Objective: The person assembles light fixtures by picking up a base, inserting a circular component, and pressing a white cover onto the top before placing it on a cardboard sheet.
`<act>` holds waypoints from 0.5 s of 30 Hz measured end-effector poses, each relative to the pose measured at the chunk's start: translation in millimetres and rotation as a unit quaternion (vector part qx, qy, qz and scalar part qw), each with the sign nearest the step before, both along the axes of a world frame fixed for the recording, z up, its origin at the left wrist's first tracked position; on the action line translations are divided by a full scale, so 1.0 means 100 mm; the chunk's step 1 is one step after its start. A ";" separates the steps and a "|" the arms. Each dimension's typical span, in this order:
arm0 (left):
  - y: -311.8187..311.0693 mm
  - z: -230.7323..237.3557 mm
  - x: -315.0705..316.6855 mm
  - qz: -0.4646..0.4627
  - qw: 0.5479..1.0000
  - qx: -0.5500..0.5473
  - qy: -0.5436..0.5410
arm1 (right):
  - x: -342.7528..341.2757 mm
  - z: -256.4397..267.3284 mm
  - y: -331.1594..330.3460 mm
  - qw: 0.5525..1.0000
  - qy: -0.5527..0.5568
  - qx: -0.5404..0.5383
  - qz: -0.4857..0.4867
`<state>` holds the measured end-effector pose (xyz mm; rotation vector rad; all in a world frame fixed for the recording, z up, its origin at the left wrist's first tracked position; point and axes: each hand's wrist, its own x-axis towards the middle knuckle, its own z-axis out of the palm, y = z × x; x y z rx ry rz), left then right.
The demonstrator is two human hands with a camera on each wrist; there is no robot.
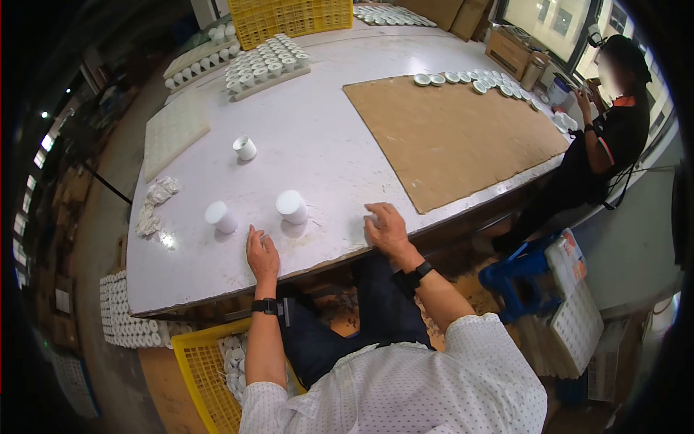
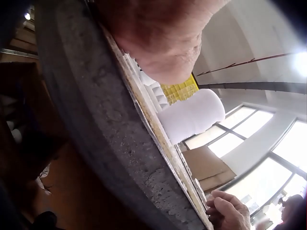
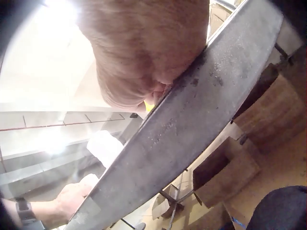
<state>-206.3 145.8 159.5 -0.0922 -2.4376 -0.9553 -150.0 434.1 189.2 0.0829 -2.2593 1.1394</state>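
Observation:
Near the table's front edge, my left hand (image 1: pixel 262 254) rests with relaxed fingers, holding nothing. Two white cylinders with flat round tops stand just beyond it: one cylinder (image 1: pixel 220 216) to its left, the other cylinder (image 1: pixel 291 207) to its right. Farther back is a small white cup (image 1: pixel 245 148) with its opening up. My right hand (image 1: pixel 387 230) is at the same edge, right of the cylinders, its fingers loosely bent around nothing. In the left wrist view a white cylinder (image 2: pixel 192 116) rises beyond the table edge. The right wrist view shows the table's grey side (image 3: pixel 158 139) below the hand.
A brown board (image 1: pixel 448 137) covers the table's right part, with small white dishes (image 1: pixel 479 87) along its far side. White cups (image 1: pixel 267 65) fill a tray at the back. A crumpled cloth (image 1: pixel 160 192) lies left. Another person (image 1: pixel 614 130) stands at the right.

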 end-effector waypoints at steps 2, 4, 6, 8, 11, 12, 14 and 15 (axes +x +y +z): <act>0.00 -0.01 0.01 -0.001 1.000 0.005 -0.002 | 0.03 0.07 0.21 0.989 0.086 0.101 -0.064; 0.00 0.01 0.01 -0.002 1.000 0.004 0.021 | 0.04 0.12 0.46 0.980 0.094 0.140 -0.103; -0.01 -0.01 0.00 -0.004 1.000 -0.006 0.027 | 0.01 0.08 0.79 0.965 0.068 0.201 -0.157; -0.03 -0.02 0.00 -0.004 0.999 -0.016 0.035 | 0.02 0.01 1.08 0.952 0.037 0.235 -0.193; -0.02 -0.01 0.01 -0.010 1.000 -0.012 0.023 | 0.05 0.09 1.27 0.878 -0.297 0.256 -0.273; -0.02 0.00 0.01 -0.010 1.000 -0.009 0.019 | 0.07 0.06 1.26 0.878 -0.299 0.257 -0.273; -0.01 0.03 0.02 -0.011 1.000 -0.006 0.012 | 0.11 -0.02 1.21 0.878 -0.254 0.283 -0.291; 0.00 0.04 0.02 -0.006 1.000 -0.008 0.013 | 0.11 0.00 1.20 0.877 -0.256 0.284 -0.290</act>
